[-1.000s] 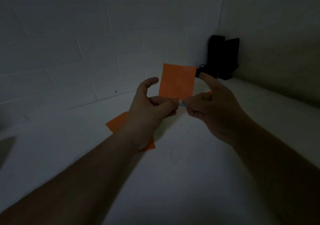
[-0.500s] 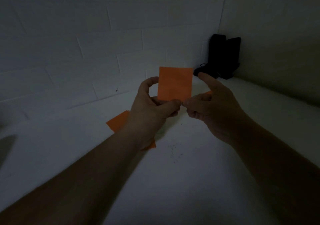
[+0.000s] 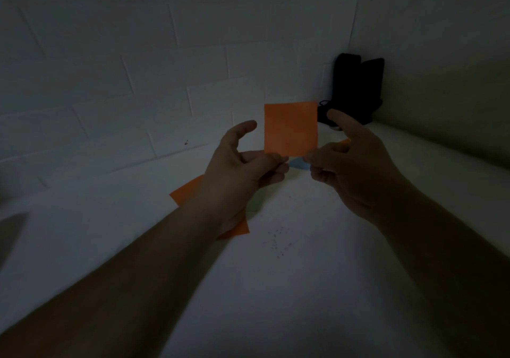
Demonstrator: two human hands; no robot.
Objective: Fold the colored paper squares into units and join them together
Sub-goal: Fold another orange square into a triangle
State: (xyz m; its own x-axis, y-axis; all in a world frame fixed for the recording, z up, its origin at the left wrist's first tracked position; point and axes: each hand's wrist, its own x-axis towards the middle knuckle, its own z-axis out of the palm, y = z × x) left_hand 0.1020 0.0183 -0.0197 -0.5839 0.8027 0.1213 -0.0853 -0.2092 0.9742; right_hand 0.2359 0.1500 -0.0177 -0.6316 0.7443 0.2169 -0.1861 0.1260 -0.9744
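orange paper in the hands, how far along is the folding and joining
Early. Done: nothing joined is visible. In hand: the left hand and right hand pinch the bottom edge of one upright orange paper, which looks flat. Left: another orange sheet lies on the white surface under the left wrist, and a blue piece shows between the hands; all await folding and joining.

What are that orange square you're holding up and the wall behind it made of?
Orange square: thin matte paper by the look, flat with crisp edges, pinched at its bottom edge by both hands. Wall: probably painted brick or block, matte white with staggered joints.
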